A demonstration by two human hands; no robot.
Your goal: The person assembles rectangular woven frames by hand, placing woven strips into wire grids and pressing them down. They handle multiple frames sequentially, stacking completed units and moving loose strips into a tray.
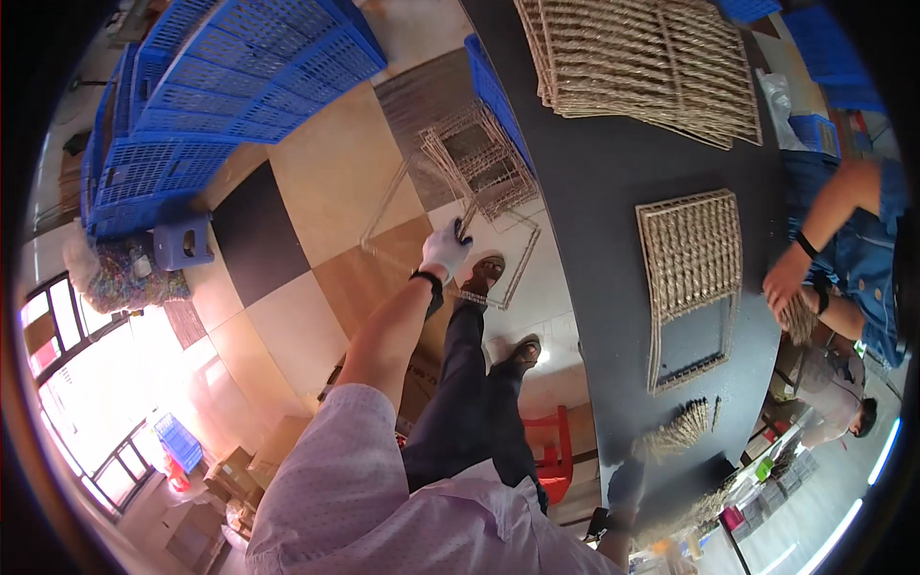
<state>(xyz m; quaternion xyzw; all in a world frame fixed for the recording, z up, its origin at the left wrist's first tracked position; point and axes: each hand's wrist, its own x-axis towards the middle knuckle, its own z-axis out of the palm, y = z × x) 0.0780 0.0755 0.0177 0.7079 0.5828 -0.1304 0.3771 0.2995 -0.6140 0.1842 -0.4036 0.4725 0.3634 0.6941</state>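
Observation:
My left hand (448,249), in a white glove, is closed on a thin rectangular frame (517,278), held out beside the dark table above the floor. Just beyond it are several more woven-edged frames (479,158), blurred and overlapping; I cannot tell whether they hang from the hand or rest lower down. Low in the picture, my right hand (627,482) is a dark blur at the table's near edge, its fingers unreadable. Close to it lies a fanned bundle of straw-like strands (678,433). On the tabletop is a partly woven panel (692,254), its nearer section an open frame.
A stack of woven panels (652,62) stands at the table's (594,192) far end. Across the table, a person in blue (843,249) holds a strand bundle (797,319). Blue crates (240,86), a blue stool (182,241) and a red stool (554,446) are on the floor.

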